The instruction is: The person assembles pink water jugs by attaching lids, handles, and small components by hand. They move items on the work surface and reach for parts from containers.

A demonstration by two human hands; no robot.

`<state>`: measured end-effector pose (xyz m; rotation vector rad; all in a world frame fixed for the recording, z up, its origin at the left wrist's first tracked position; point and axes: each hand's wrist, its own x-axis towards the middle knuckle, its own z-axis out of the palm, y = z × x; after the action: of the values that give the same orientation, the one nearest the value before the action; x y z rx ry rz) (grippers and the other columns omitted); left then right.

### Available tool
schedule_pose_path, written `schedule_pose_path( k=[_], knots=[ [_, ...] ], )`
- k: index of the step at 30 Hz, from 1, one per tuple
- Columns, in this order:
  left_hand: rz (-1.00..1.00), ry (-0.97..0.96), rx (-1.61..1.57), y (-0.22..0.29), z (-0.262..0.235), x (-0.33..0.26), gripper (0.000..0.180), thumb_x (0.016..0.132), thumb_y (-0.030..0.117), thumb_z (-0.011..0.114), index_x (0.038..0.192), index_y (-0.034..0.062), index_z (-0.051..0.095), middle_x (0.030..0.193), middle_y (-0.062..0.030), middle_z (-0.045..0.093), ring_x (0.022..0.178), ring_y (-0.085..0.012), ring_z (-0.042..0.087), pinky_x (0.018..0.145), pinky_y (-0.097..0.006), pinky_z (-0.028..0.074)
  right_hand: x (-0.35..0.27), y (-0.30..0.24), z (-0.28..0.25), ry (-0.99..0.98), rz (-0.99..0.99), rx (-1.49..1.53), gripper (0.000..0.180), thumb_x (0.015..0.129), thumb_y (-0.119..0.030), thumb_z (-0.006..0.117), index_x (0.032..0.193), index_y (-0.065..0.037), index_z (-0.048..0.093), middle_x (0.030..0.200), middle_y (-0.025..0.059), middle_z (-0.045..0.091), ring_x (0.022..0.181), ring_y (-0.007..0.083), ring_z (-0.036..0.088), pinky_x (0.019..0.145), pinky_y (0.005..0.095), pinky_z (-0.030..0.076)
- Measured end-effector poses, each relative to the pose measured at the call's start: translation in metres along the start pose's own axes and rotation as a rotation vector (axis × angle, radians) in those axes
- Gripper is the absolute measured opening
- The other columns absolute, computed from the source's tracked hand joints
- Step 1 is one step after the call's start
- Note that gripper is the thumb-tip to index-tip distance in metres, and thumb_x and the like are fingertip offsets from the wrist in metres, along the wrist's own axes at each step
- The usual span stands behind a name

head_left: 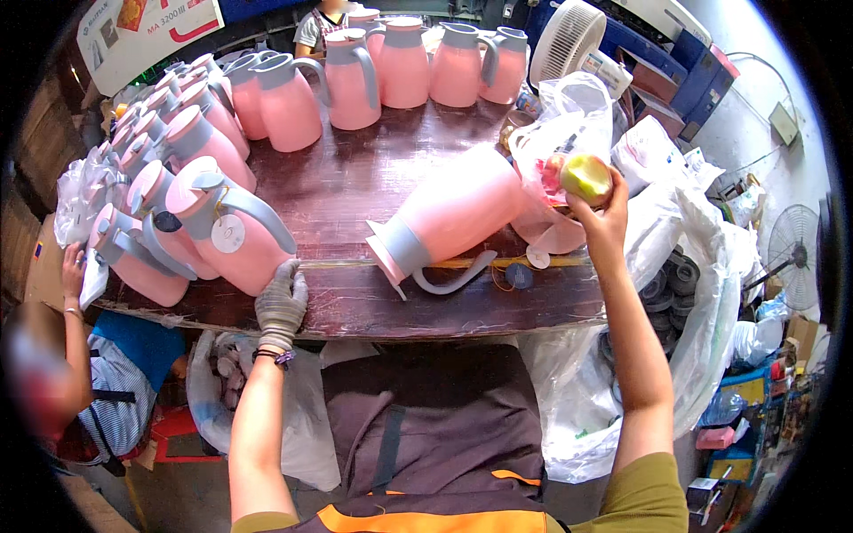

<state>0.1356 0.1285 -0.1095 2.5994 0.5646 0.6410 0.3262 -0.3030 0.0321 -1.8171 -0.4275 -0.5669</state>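
My right hand (607, 218), bare, is closed around a yellow-green and red apple (586, 180) above the right side of the table. Just left of the apple is a clear plastic bag (576, 105) with reddish things inside. My left hand (283, 306), in a pale grey glove, rests at the table's front edge with its fingers out, against the base of a standing pink jug (258, 253). That jug has a grey handle and a round white tag (228, 233). Between my hands a pink jug (458, 204) lies on its side, its grey spout toward the left.
Several pink jugs (289, 111) stand along the table's (355, 191) back and left. A dark round disc (519, 275) lies near the front edge. Plastic-lined sacks (569, 417) hang below. A white fan (569, 40) stands at the back right. Another person's hand (73, 271) is at the left.
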Motion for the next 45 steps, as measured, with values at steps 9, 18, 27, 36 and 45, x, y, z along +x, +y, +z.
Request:
schedule_pose_path(
  k=[9, 18, 27, 36, 45],
  knots=[
    [0.068, 0.056, 0.046, -0.004, 0.001, -0.002, 0.023, 0.090, 0.025, 0.056, 0.111, 0.0161, 0.060, 0.090, -0.0171, 0.067, 0.085, -0.0362, 0.065, 0.073, -0.047, 0.050, -0.103, -0.073, 0.003, -0.506, 0.840, 1.340, 0.080, 0.080, -0.061, 0.052, 0.138, -0.007, 0.037, 0.111, 0.0088, 0.058, 0.089, 0.0215, 0.058, 0.074, 0.0343, 0.047],
    [0.012, 0.005, 0.081, 0.001, 0.003, -0.001, 0.019, 0.090, 0.024, 0.057, 0.105, 0.0139, 0.062, 0.091, -0.0162, 0.067, 0.084, -0.0355, 0.064, 0.073, -0.044, 0.051, -0.124, -0.116, 0.011, -1.129, 1.034, 1.472, 0.114, 0.051, -0.071, 0.075, 0.125, 0.008, 0.040, 0.093, 0.0152, 0.057, 0.075, 0.0193, 0.055, 0.062, 0.0291, 0.045],
    [0.008, 0.012, 0.107, -0.002, -0.002, -0.002, 0.019, 0.090, 0.025, 0.056, 0.103, 0.0131, 0.063, 0.093, -0.0154, 0.067, 0.086, -0.0354, 0.064, 0.073, -0.044, 0.051, -0.125, -0.204, 0.026, -1.817, 0.821, 1.956, 0.098, 0.056, -0.051, 0.086, 0.124, 0.009, 0.048, 0.115, 0.0137, 0.057, 0.107, 0.0166, 0.055, 0.091, 0.0261, 0.042],
    [0.033, 0.007, 0.112, -0.008, 0.004, -0.004, 0.021, 0.090, 0.028, 0.056, 0.103, 0.0139, 0.063, 0.091, -0.0165, 0.066, 0.084, -0.0364, 0.064, 0.072, -0.046, 0.050, -0.120, -0.201, 0.035, -1.838, 0.450, 1.861, 0.091, 0.053, -0.040, 0.087, 0.121, 0.008, 0.049, 0.113, 0.0144, 0.057, 0.104, 0.0211, 0.055, 0.091, 0.0296, 0.042],
    [-0.017, -0.011, 0.129, -0.005, 0.002, -0.002, 0.021, 0.090, 0.029, 0.056, 0.104, 0.0156, 0.062, 0.094, -0.0165, 0.066, 0.086, -0.0368, 0.064, 0.074, -0.047, 0.050, -0.136, -0.200, 0.042, -1.792, 0.463, 2.053, 0.092, 0.060, -0.048, 0.084, 0.124, 0.007, 0.046, 0.113, 0.0162, 0.058, 0.102, 0.0228, 0.057, 0.085, 0.0318, 0.045]
  ],
)
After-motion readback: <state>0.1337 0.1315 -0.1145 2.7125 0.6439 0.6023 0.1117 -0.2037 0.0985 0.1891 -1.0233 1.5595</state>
